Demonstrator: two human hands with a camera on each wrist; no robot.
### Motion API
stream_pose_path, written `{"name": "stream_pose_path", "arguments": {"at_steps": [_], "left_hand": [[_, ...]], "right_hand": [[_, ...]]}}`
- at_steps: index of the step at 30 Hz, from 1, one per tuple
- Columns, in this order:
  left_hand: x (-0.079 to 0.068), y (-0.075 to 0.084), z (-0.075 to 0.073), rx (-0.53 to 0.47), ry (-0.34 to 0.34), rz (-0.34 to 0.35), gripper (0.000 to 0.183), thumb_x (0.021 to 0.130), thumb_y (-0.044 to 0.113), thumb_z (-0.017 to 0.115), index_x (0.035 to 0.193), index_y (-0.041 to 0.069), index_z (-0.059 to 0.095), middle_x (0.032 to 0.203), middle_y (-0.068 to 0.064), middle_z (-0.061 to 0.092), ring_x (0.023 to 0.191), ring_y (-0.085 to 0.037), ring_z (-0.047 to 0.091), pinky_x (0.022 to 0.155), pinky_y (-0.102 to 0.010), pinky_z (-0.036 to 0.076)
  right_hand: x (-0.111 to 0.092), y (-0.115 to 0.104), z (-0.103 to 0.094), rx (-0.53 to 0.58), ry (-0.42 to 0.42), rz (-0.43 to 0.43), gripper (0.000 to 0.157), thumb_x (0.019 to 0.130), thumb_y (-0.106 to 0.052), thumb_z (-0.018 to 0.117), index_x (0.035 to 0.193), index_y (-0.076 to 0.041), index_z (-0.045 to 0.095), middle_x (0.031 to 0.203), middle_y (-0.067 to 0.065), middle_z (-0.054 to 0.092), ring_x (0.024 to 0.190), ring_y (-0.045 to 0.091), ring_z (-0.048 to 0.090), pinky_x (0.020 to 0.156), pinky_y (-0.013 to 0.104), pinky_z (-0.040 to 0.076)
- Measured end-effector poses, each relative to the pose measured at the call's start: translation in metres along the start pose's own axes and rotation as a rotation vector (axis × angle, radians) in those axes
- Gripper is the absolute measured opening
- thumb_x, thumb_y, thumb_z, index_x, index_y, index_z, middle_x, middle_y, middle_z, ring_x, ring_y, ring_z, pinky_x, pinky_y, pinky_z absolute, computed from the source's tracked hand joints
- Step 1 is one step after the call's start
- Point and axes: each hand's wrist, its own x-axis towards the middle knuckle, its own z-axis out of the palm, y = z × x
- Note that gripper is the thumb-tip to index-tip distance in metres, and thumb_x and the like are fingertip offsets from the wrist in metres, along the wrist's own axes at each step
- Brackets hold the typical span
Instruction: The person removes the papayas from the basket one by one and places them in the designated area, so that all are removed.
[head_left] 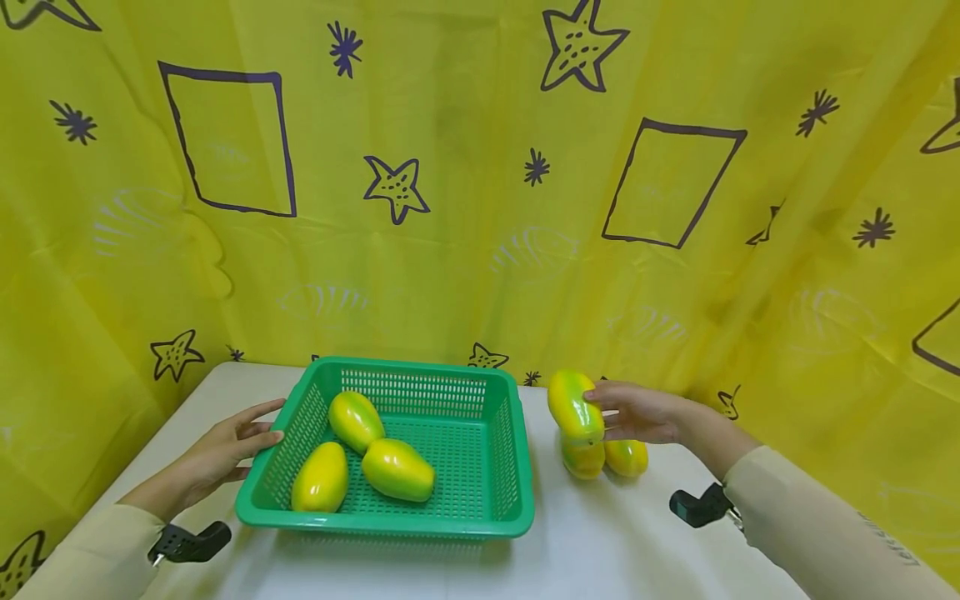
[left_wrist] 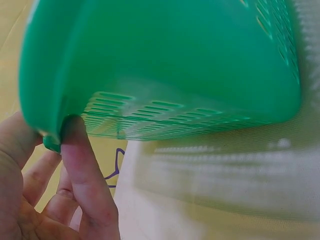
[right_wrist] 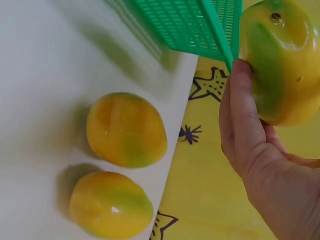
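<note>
My right hand (head_left: 642, 412) holds a yellow-green papaya (head_left: 575, 406) above the table, right of the green plastic basket (head_left: 420, 527). In the right wrist view, fingers (right_wrist: 245, 100) lie along the side of this papaya (right_wrist: 280, 65); the far side of the grip is hidden. Two more papayas, one nearer the basket (head_left: 582, 460) and one farther right (head_left: 627, 457), lie on the table below that hand. My left hand (head_left: 217, 454) pinches the basket's left rim (left_wrist: 42, 90) between thumb and finger. Inside the basket, toward its left, are three papayas (head_left: 397, 470).
The white table (head_left: 600, 550) carries the basket and loose fruit. A yellow curtain (head_left: 465, 275) printed with stars and shapes hangs right behind the table's back edge and along both sides. Each wrist wears a black camera mount (head_left: 701, 505).
</note>
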Motion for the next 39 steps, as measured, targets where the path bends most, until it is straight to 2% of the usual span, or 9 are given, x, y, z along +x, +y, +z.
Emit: {"name": "stream_pose_path", "arguments": {"at_steps": [6,10,13,19,27,39], "left_hand": [[-0.001,0.001,0.001,-0.018,0.0,0.0,0.081,0.099,0.031,0.06,0.158,0.008,0.01,0.148,-0.038,0.028,0.114,-0.027,0.06,0.091,-0.05,0.055],[-0.002,0.001,0.0,-0.019,-0.005,0.008,0.08,0.1,0.031,0.059,0.158,0.007,0.009,0.147,-0.039,0.029,0.111,-0.026,0.061,0.09,-0.05,0.055],[-0.002,0.001,0.001,-0.014,-0.002,0.001,0.08,0.099,0.031,0.06,0.158,0.007,0.01,0.147,-0.038,0.03,0.113,-0.027,0.06,0.091,-0.052,0.054],[-0.002,0.0,0.001,-0.001,0.003,-0.01,0.081,0.099,0.032,0.06,0.158,0.007,0.011,0.148,-0.038,0.029,0.117,-0.031,0.057,0.093,-0.054,0.053],[-0.001,0.001,0.0,-0.011,-0.005,0.001,0.08,0.099,0.031,0.06,0.158,0.007,0.01,0.145,-0.037,0.032,0.11,-0.024,0.061,0.091,-0.051,0.055],[-0.002,0.001,0.001,-0.015,-0.006,0.002,0.082,0.098,0.033,0.061,0.158,0.008,0.011,0.146,-0.037,0.032,0.11,-0.024,0.061,0.09,-0.047,0.056]], "right_hand": [[-0.012,0.0,-0.012,0.017,0.004,0.001,0.053,0.104,-0.027,0.049,0.143,0.003,0.029,0.129,0.01,0.044,0.116,0.025,0.055,0.103,0.037,0.049],[-0.02,0.003,-0.023,0.012,0.004,-0.007,0.059,0.105,-0.029,0.045,0.148,0.004,0.022,0.13,0.009,0.045,0.117,0.025,0.056,0.104,0.038,0.048],[-0.025,0.005,-0.032,0.01,0.018,-0.012,0.059,0.105,-0.029,0.045,0.148,0.004,0.021,0.129,0.008,0.047,0.115,0.024,0.058,0.103,0.038,0.049],[-0.036,0.009,-0.05,0.034,0.034,-0.018,0.046,0.106,-0.027,0.044,0.141,-0.001,0.031,0.124,0.007,0.051,0.113,0.025,0.061,0.101,0.037,0.05],[-0.047,0.021,-0.076,0.088,0.074,-0.019,0.032,0.106,-0.025,0.042,0.133,-0.008,0.037,0.123,0.008,0.051,0.111,0.026,0.062,0.1,0.037,0.051],[-0.058,0.039,-0.103,0.149,0.106,0.019,0.043,0.107,-0.024,0.041,0.14,-0.004,0.022,0.123,0.009,0.049,0.11,0.025,0.063,0.101,0.036,0.05]]}}
